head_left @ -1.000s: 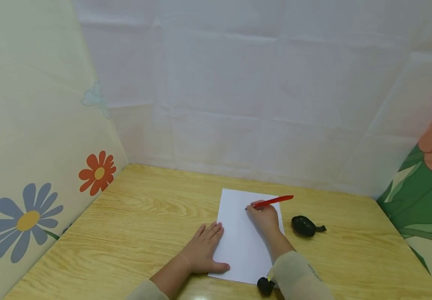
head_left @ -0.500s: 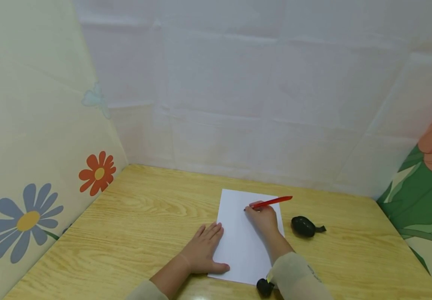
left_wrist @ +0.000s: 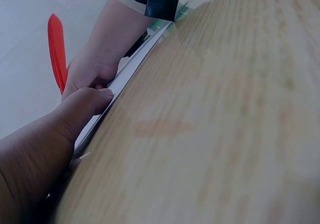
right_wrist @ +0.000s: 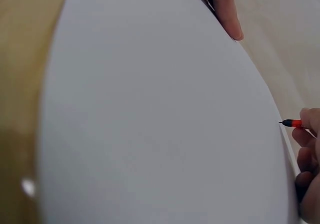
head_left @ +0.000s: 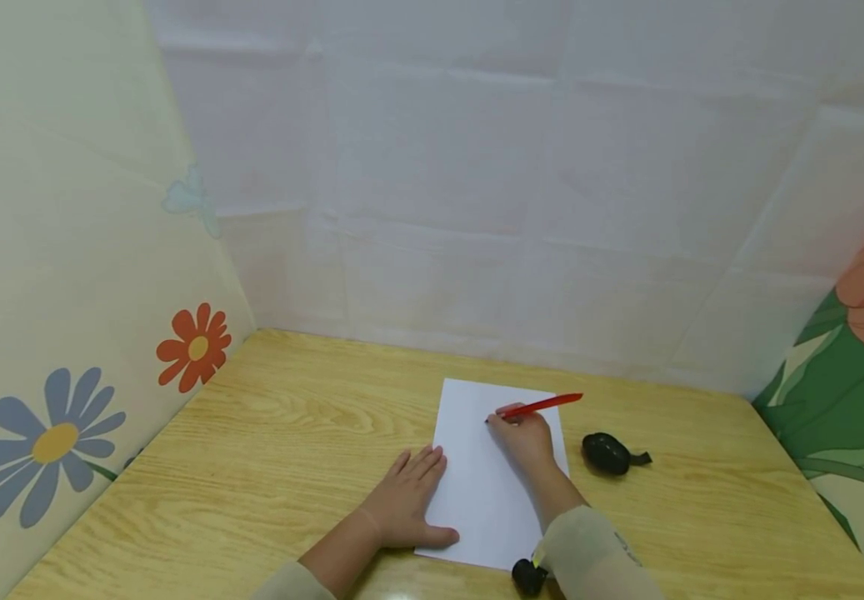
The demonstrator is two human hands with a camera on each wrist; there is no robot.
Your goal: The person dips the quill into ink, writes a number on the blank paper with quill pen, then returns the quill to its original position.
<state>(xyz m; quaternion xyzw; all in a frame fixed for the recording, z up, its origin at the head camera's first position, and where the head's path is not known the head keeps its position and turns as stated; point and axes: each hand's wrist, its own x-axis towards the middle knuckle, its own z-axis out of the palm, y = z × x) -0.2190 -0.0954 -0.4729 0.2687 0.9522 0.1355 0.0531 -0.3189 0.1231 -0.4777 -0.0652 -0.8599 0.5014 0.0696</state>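
A white sheet of paper (head_left: 469,492) lies on the wooden table in the head view. My right hand (head_left: 527,440) pinches a red pen (head_left: 551,403) over the upper part of the sheet, its dark tip pointing left at the paper. In the right wrist view the pen (right_wrist: 295,123) shows its thin point at the paper's surface; I make out no marks there. Flat along the left edge of the sheet rests my left hand (head_left: 407,502), fingers straight and thumb on the paper's lower left corner. The left wrist view shows that thumb (left_wrist: 90,101) low over the edge.
To the right of the sheet sits a black rounded object with a short strap (head_left: 607,454). A small black device (head_left: 528,576) is at my right sleeve. White cloth (head_left: 432,208) rises behind the table (head_left: 312,417), with flower-printed cloth at both sides.
My right hand with the red pen has shifted slightly left and down across the paper. The left hand and the sheet look still.
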